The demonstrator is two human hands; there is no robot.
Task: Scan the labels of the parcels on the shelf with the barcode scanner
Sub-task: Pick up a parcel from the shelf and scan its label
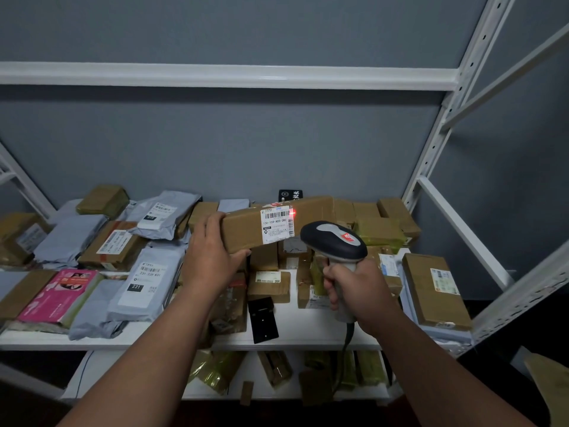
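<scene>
Left of the left hand's grip, a pink packet [58,295] and grey mailer bags [144,283] lay on the white shelf [308,326]. The left hand [209,257] gripped the left end of a long cardboard parcel [277,223], thumb underneath, holding it raised above the other parcels. Its white barcode label [277,224] faced the camera, a red dot lit at the label's right edge. Just right of that, the right hand [357,291] was wrapped round the handle of the barcode scanner [334,241], whose head pointed at the label. Right of this grip lay a flat brown box [434,289].
</scene>
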